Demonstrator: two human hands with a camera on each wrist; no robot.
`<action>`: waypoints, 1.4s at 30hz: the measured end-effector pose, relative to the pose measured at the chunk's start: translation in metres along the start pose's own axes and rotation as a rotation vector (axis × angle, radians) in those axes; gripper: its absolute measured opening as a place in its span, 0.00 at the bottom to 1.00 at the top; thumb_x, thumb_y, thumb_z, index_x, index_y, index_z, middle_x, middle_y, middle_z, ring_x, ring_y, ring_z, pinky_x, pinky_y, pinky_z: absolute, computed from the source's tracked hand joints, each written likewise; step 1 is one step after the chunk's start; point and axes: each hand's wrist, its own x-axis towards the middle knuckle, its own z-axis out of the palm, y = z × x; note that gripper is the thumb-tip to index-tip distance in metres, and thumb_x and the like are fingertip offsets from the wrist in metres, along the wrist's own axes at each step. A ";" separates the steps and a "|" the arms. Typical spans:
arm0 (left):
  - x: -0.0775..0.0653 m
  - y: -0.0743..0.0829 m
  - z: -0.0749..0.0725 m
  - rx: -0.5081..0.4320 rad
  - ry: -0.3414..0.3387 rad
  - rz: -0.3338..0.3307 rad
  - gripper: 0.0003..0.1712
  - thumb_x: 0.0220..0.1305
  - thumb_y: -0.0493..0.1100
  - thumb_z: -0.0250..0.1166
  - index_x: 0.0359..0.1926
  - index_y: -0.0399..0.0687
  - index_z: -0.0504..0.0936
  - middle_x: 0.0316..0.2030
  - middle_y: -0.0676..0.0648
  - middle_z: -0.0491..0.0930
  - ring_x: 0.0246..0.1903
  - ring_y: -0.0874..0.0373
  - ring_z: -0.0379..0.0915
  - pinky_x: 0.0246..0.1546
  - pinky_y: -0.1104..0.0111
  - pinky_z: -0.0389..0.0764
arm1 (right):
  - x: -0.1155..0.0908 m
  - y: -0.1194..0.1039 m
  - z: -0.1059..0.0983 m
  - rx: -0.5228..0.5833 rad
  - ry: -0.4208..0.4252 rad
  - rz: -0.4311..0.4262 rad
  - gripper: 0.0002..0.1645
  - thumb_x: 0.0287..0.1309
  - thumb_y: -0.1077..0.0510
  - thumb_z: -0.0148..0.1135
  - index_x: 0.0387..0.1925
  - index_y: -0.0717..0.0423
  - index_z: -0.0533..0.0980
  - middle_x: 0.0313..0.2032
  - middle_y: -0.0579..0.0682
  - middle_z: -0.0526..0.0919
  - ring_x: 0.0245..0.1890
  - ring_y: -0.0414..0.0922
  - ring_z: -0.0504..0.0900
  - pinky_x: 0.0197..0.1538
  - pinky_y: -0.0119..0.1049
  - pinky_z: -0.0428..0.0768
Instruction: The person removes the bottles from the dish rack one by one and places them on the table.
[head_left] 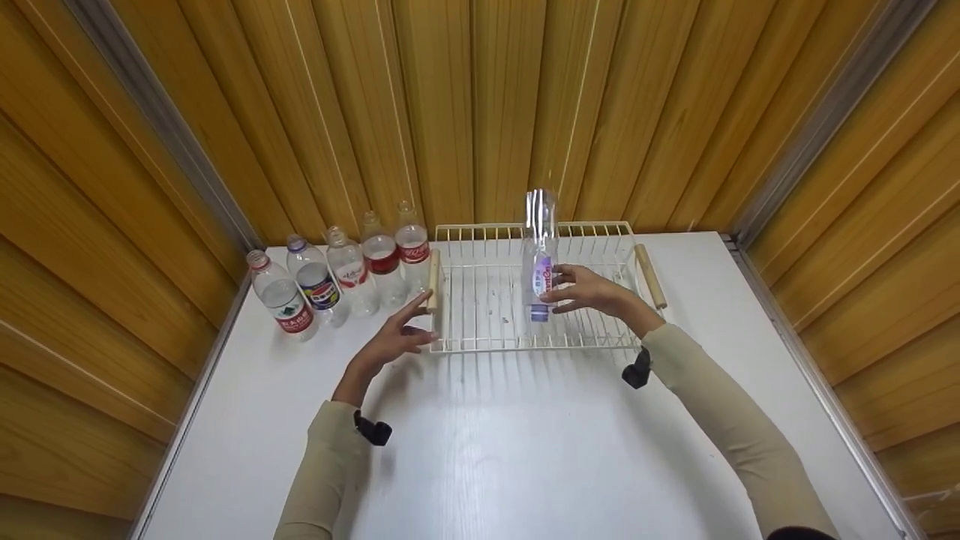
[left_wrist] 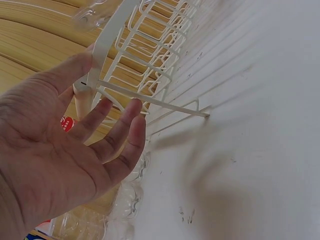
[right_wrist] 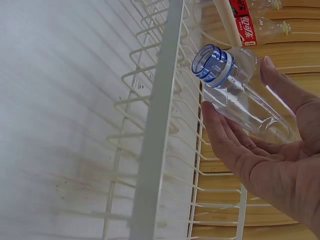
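My right hand (head_left: 589,291) grips a clear plastic bottle (head_left: 541,236) with a purple and white label around its neck half. Above the white wire basket (head_left: 480,349), this bottle points its open blue neck (right_wrist: 212,65) toward me, its base toward the back wall. In the right wrist view, thumb and fingers lie on opposite sides of it. My left hand (head_left: 390,341) is at the basket's front left corner, beside the wooden handle (head_left: 434,281). Its fingers are spread and slightly bent, fingertips right at the frame in the left wrist view (left_wrist: 100,135).
Left of the basket, several clear capless bottles with labels stand in a slanting row, among them a red-labelled bottle (head_left: 413,247) and a blue-labelled bottle (head_left: 319,285). A second wooden handle (head_left: 650,277) is on the basket's right. Wood-patterned walls (head_left: 502,112) enclose the white table (head_left: 480,465).
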 end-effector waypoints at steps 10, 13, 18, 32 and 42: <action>-0.009 0.002 -0.007 0.004 0.018 -0.036 0.49 0.67 0.39 0.68 0.81 0.66 0.53 0.76 0.35 0.61 0.57 0.40 0.79 0.55 0.41 0.81 | -0.016 0.010 -0.011 0.072 0.006 -0.045 0.56 0.61 0.58 0.72 0.80 0.61 0.47 0.69 0.65 0.62 0.57 0.52 0.82 0.66 0.52 0.78; -0.009 0.001 -0.008 0.001 0.012 -0.023 0.49 0.68 0.39 0.68 0.81 0.64 0.52 0.75 0.35 0.61 0.57 0.41 0.80 0.56 0.39 0.80 | -0.019 0.012 -0.012 0.108 -0.007 -0.069 0.53 0.64 0.60 0.69 0.79 0.61 0.48 0.67 0.64 0.64 0.53 0.48 0.83 0.64 0.48 0.81; -0.011 0.001 -0.009 -0.006 0.017 -0.015 0.50 0.67 0.40 0.69 0.81 0.63 0.52 0.75 0.35 0.62 0.56 0.42 0.80 0.55 0.41 0.81 | -0.019 0.014 -0.011 0.150 -0.011 -0.095 0.48 0.67 0.60 0.65 0.80 0.59 0.50 0.65 0.61 0.67 0.53 0.46 0.83 0.61 0.44 0.83; -0.005 0.002 -0.003 -0.020 0.004 -0.057 0.51 0.66 0.44 0.71 0.81 0.70 0.52 0.77 0.37 0.58 0.62 0.37 0.76 0.60 0.41 0.78 | -0.026 0.018 -0.015 0.175 0.043 -0.136 0.44 0.66 0.59 0.66 0.78 0.53 0.57 0.62 0.53 0.71 0.53 0.43 0.80 0.54 0.36 0.85; -0.002 0.003 0.001 -0.015 -0.003 -0.044 0.50 0.66 0.42 0.70 0.81 0.67 0.53 0.77 0.37 0.59 0.60 0.39 0.77 0.55 0.48 0.82 | -0.033 0.020 -0.019 0.242 0.032 -0.156 0.37 0.68 0.60 0.63 0.76 0.54 0.63 0.64 0.52 0.71 0.58 0.46 0.78 0.57 0.41 0.85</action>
